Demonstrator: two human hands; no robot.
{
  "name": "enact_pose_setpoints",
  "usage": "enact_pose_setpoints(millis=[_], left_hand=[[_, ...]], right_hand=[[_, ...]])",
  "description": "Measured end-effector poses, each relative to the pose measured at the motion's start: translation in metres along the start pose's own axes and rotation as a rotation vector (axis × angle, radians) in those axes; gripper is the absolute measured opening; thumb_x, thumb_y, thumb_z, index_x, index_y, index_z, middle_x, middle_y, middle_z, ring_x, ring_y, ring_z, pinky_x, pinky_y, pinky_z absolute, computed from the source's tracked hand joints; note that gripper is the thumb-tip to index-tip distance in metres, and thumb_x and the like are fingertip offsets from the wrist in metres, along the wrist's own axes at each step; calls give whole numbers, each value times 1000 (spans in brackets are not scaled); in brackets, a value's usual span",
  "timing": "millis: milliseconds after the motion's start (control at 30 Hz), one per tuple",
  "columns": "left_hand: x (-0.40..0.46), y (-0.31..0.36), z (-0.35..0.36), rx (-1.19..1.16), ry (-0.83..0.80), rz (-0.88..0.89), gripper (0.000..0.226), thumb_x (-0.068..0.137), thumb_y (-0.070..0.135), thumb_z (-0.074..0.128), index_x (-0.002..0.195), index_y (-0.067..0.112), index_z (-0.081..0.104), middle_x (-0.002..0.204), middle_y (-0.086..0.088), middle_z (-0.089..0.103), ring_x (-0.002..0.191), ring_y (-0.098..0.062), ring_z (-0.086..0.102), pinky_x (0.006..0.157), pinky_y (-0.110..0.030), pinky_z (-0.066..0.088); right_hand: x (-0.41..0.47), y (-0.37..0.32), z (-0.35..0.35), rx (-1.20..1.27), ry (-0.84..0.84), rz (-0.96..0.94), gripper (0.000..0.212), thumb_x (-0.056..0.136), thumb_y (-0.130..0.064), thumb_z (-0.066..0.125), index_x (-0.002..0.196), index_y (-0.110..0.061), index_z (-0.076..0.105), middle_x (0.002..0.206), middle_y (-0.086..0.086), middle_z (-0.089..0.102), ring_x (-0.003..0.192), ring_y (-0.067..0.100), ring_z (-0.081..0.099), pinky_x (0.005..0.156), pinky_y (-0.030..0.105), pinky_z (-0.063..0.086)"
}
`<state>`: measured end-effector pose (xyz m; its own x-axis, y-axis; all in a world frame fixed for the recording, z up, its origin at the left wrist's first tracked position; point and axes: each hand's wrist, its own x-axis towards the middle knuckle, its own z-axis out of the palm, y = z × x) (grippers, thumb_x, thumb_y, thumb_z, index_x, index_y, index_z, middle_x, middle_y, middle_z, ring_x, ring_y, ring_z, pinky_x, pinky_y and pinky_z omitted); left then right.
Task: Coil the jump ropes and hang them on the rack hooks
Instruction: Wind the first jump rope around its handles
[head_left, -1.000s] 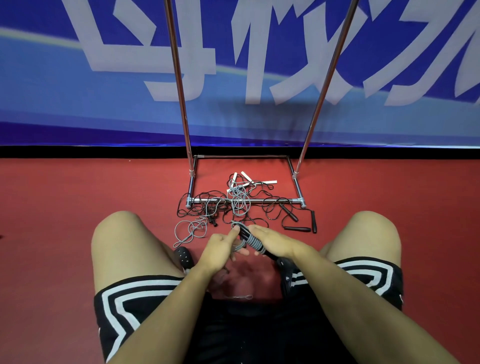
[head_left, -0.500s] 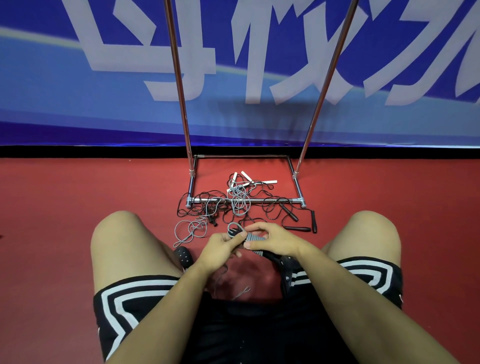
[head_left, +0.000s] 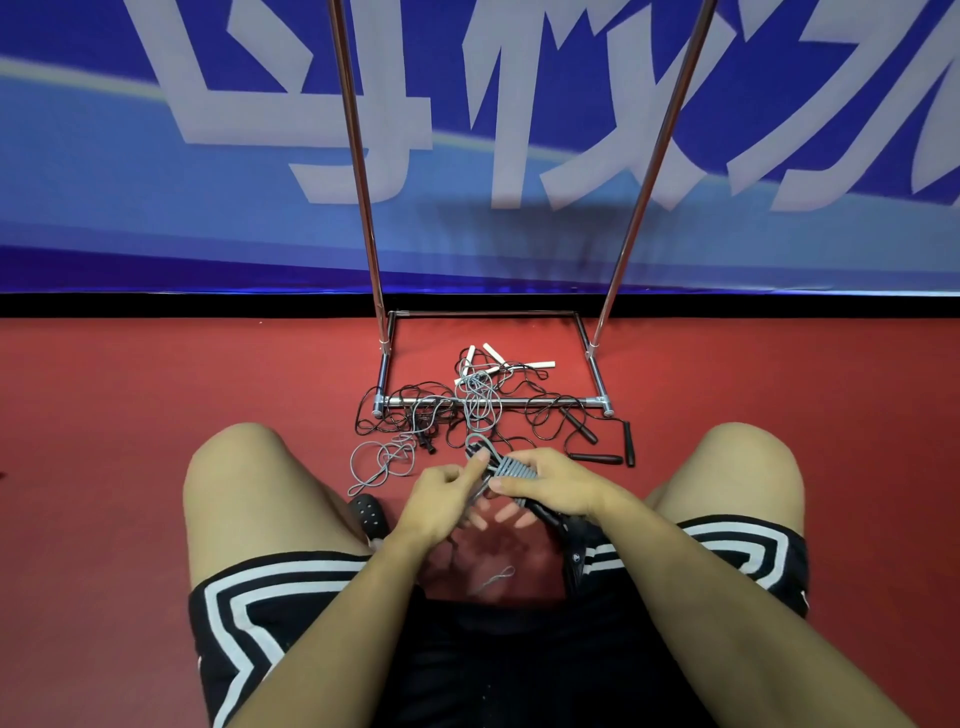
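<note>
I sit on the red floor with both hands between my knees. My right hand (head_left: 550, 480) grips a grey jump rope (head_left: 511, 472) wound in tight turns round its black handles. My left hand (head_left: 441, 496) pinches the rope's free loop beside the bundle. A short grey end (head_left: 496, 578) hangs down below the hands. Ahead, a tangle of black and grey ropes (head_left: 478, 405) lies across the rack's base bar (head_left: 545, 401). White handles (head_left: 493, 358) lie inside the base and dark handles (head_left: 597, 458) lie to the right. The rack's hooks are out of view.
The metal rack's two uprights (head_left: 363, 208) rise in front of a blue banner wall (head_left: 156, 182). A loose grey rope loop (head_left: 382, 462) lies by my left knee. A black shoe (head_left: 369, 514) sits under my left thigh. Red floor spreads to both sides.
The wound bundle has turned from slanted to nearly level in my right hand, and my left hand has drawn the rope's loop over its top end.
</note>
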<state>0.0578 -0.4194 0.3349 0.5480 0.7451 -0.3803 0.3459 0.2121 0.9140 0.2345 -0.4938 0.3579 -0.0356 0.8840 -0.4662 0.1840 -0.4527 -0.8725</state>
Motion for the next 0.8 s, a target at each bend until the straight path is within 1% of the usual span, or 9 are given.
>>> enact_pose_setpoints(millis=[67, 133, 200, 267, 333, 467, 533, 733, 800], left_hand=[[0, 1, -2, 31, 8, -12, 76, 99, 65, 45, 81, -4, 69, 67, -15, 72, 55, -23, 67, 56, -26, 47], [0, 2, -4, 110, 15, 4, 75, 100, 65, 41, 71, 2, 69, 60, -10, 67, 53, -17, 58, 60, -28, 44], [0, -1, -5, 176, -8, 22, 75, 101, 65, 39, 64, 7, 69, 57, -7, 63, 54, -17, 55, 63, -29, 42], [1, -3, -4, 138, -33, 23, 73, 102, 63, 40, 63, 8, 67, 53, -6, 58, 53, -20, 56, 63, -30, 41], [1, -3, -3, 92, -33, 39, 65, 103, 58, 44, 64, 10, 66, 51, -4, 52, 48, -19, 50, 58, -29, 39], [0, 0, -2, 111, 2, 104, 52, 104, 41, 54, 59, 17, 66, 50, 0, 45, 45, -12, 35, 53, -29, 29], [1, -1, -3, 122, 34, 123, 50, 104, 38, 56, 59, 19, 67, 50, 3, 40, 45, -11, 30, 51, -29, 25], [3, -5, -3, 169, 84, 138, 45, 103, 40, 56, 69, 17, 75, 52, 1, 29, 51, -16, 26, 54, -32, 20], [3, -5, -2, 166, 89, 130, 44, 103, 41, 56, 72, 17, 78, 52, -1, 34, 54, -17, 32, 57, -31, 23]], right_hand=[[0, 0, 0, -29, 20, -19, 32, 98, -26, 69, 116, 0, 62, 107, 15, 76, 85, 27, 77, 72, 38, 63], [2, 1, -1, -37, 62, -60, 30, 98, -25, 70, 115, -2, 62, 96, 11, 76, 73, 23, 72, 63, 33, 60], [2, 2, -4, 3, 127, -96, 27, 97, -26, 71, 114, -6, 63, 88, 6, 73, 66, 18, 65, 57, 30, 55], [1, 3, -8, 61, 163, -98, 23, 96, -27, 72, 111, -10, 65, 87, 4, 72, 66, 17, 63, 58, 29, 52], [-1, 3, -11, 112, 180, -78, 23, 97, -30, 71, 112, -14, 66, 88, 5, 73, 67, 18, 63, 59, 29, 52], [-2, 3, -13, 225, 215, -10, 35, 102, -48, 56, 112, -16, 68, 92, 9, 74, 69, 18, 64, 60, 29, 52], [-1, 3, -13, 255, 245, 1, 40, 103, -50, 51, 111, -15, 69, 92, 11, 74, 69, 18, 64, 59, 28, 53], [8, 9, -12, 245, 242, 31, 24, 107, -41, 49, 116, -27, 67, 93, 10, 75, 70, 20, 65, 63, 30, 51], [9, 8, -11, 213, 241, 44, 24, 108, -39, 46, 114, -26, 66, 92, 8, 74, 71, 19, 64, 66, 30, 51]])
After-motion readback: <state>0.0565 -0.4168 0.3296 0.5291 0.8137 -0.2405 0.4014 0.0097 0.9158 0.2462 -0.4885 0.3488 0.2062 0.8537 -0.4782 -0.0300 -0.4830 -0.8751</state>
